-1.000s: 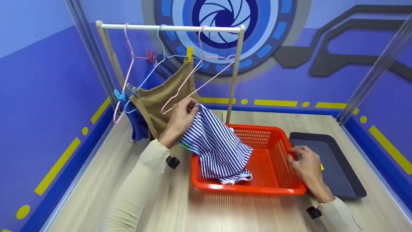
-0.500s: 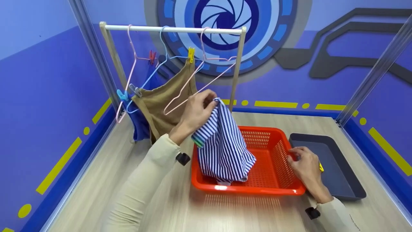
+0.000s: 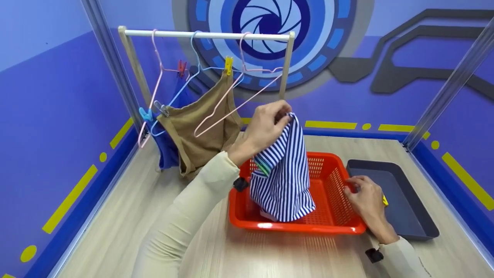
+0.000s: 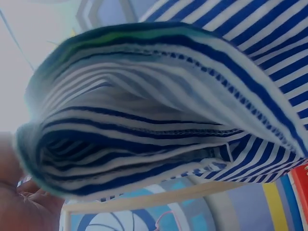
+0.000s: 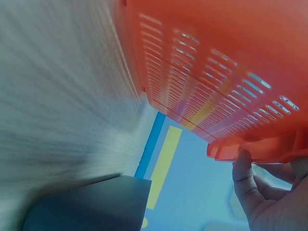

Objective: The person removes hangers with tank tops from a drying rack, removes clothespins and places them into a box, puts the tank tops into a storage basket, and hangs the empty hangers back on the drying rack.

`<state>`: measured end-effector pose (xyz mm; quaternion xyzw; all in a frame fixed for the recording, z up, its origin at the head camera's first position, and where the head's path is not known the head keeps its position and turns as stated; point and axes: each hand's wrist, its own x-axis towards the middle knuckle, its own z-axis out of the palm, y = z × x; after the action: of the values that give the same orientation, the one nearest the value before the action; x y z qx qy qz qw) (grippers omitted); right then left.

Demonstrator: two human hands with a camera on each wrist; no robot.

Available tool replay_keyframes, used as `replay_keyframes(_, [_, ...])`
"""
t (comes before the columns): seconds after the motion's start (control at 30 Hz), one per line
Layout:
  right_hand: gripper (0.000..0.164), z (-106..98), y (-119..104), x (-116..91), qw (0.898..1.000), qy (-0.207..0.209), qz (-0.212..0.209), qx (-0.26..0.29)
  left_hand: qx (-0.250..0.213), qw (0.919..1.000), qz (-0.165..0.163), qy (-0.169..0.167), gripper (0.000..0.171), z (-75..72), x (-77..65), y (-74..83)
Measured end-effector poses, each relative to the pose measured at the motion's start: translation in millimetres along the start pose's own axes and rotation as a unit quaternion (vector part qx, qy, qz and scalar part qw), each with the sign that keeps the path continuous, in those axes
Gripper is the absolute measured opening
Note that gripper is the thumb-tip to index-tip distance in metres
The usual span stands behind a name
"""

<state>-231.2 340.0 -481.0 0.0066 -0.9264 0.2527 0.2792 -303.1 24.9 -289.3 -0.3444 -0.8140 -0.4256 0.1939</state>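
Observation:
A navy-and-white striped shirt (image 3: 283,173) hangs from my left hand (image 3: 268,125), which pinches its top corner between thumb and fingers. Its lower part hangs down into the red plastic basket (image 3: 297,228). A green-edged opening (image 4: 110,38) of the shirt gapes wide in the left wrist view and covers most of that view. My right hand (image 3: 366,199) grips the basket's right rim; in the right wrist view its fingers (image 5: 246,178) meet the rim's edge from outside.
Behind stands a clothes rack (image 3: 208,35). A bare pink hanger (image 3: 219,107) hangs nearest; brown cloth (image 3: 204,127) and blue cloth (image 3: 168,148) are clipped to other hangers with clothespins (image 3: 229,65). A dark grey tray (image 3: 401,200) lies right of the basket.
My left hand has moved right and upward with the shirt, away from the pink hanger. The shirt now hangs more upright over the basket. My right hand has stayed at the basket's rim.

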Motion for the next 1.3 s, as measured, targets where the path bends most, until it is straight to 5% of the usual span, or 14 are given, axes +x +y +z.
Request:
replay_keyframes(0.23, [0.018, 1, 0, -2, 1.000, -0.002, 0.002, 0.003, -0.034, 0.9978, -0.017, -0.055, 0.016, 8.4, -8.1, -2.6])
replay_keyframes(0.63, [0.018, 1, 1, -2, 1.000, 0.001, -0.003, 0.004, 0.008, 0.9987, -0.022, -0.045, 0.021, -10.0, -38.8, -20.0])
replay_keyframes(0.93, [0.018, 1, 3, -1, 1.000, -0.001, -0.011, 0.005, 0.077, 0.9964, 0.028, 0.021, 0.030, -41.8, -64.6, -27.0])
replay_keyframes(1.3, [0.016, 2, 4, -1, 1.000, -0.002, -0.019, 0.010, 0.163, 0.9803, 0.010, 0.112, 0.025, -82.4, -81.9, -33.8])
